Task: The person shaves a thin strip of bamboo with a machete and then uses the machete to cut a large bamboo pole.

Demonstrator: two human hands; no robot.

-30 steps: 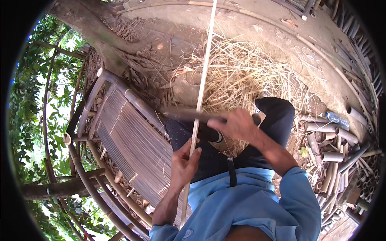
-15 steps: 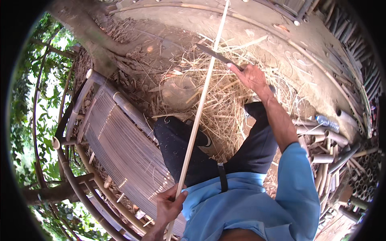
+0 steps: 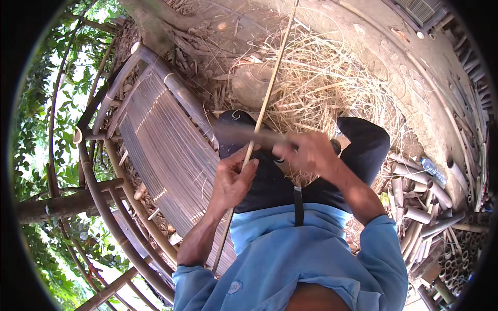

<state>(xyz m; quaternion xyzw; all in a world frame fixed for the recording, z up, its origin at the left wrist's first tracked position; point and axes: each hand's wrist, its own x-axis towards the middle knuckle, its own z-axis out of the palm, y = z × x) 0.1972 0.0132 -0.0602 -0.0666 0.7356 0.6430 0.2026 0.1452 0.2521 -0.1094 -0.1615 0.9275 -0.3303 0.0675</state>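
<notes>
A long, thin bamboo strip (image 3: 271,85) slants from the top of the view, past my left thigh, down to my left side. My left hand (image 3: 234,179) grips it in front of my waist, thumb and fingers closed round it. Just beyond those fingers, a knife (image 3: 244,136) crosses the strip, its blade smeared by motion and pointing left. My right hand (image 3: 314,153) is wrapped round the knife's handle, also somewhat blurred. Whether the blade touches the strip or passes above it, I cannot tell.
Pale shavings (image 3: 332,78) lie heaped on the ground beyond my knees, beside a round stump or stone (image 3: 254,84). A slatted bamboo bench (image 3: 166,140) stands at my left. Cut bamboo pieces (image 3: 415,192) and a plastic bottle (image 3: 433,171) are on the right.
The knife and my right hand have come back toward my body from far along the strip. My left hand has moved up and forward on my left side, still holding the strip.
</notes>
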